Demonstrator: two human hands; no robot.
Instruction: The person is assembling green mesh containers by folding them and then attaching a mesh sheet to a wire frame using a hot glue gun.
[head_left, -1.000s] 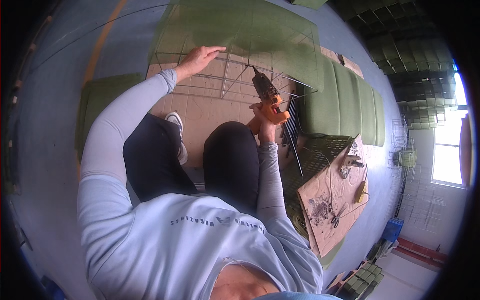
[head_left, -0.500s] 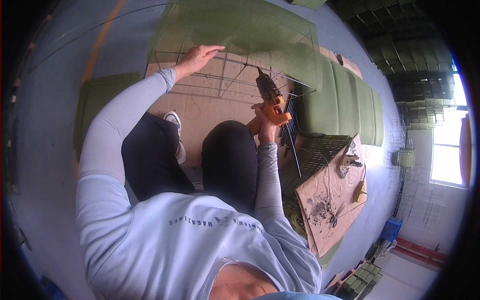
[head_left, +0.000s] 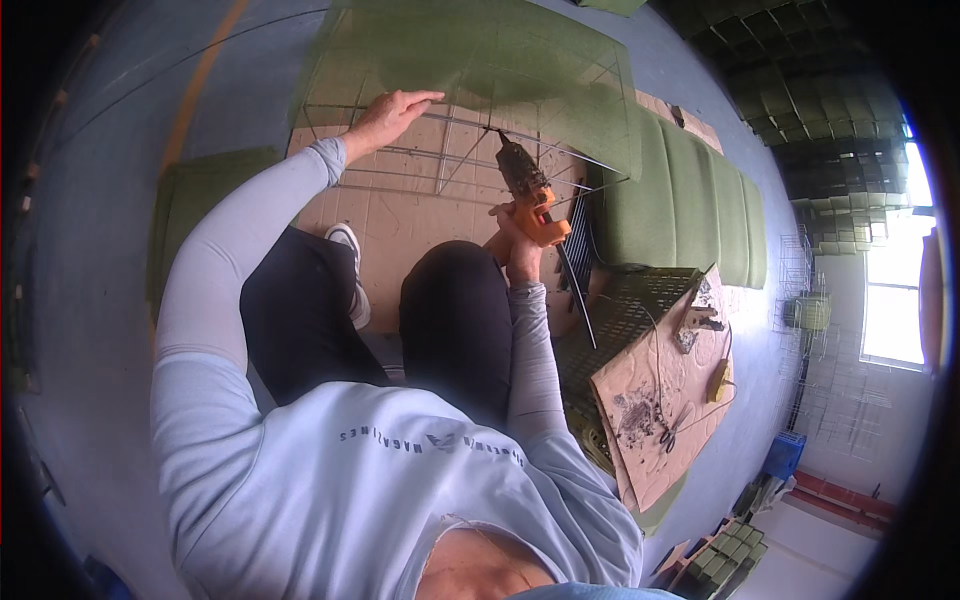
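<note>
A glue gun (head_left: 527,185) with an orange body and a dark, crusted front is gripped in my right hand (head_left: 522,252). Its nozzle points up and left, touching or very near the wire frame (head_left: 443,155). A black glue stick (head_left: 578,295) seems to stick out of its rear. My left hand (head_left: 388,120) is at the frame's near edge to the left of the nozzle, fingers together, seeming to pinch the edge of the green mesh (head_left: 470,55) at the wire. The mesh drapes over the frame's far side.
Brown cardboard (head_left: 390,205) lies under the frame. To the right are a green padded stack (head_left: 690,200), several black sticks (head_left: 578,225) and a perforated crate (head_left: 615,325). A stained cardboard sheet (head_left: 680,385) on the crate carries scissors (head_left: 675,428) and a yellow tool (head_left: 720,382).
My right hand has brought the glue gun slightly left and up, its nozzle shifting left along the wire. My left hand has barely moved.
</note>
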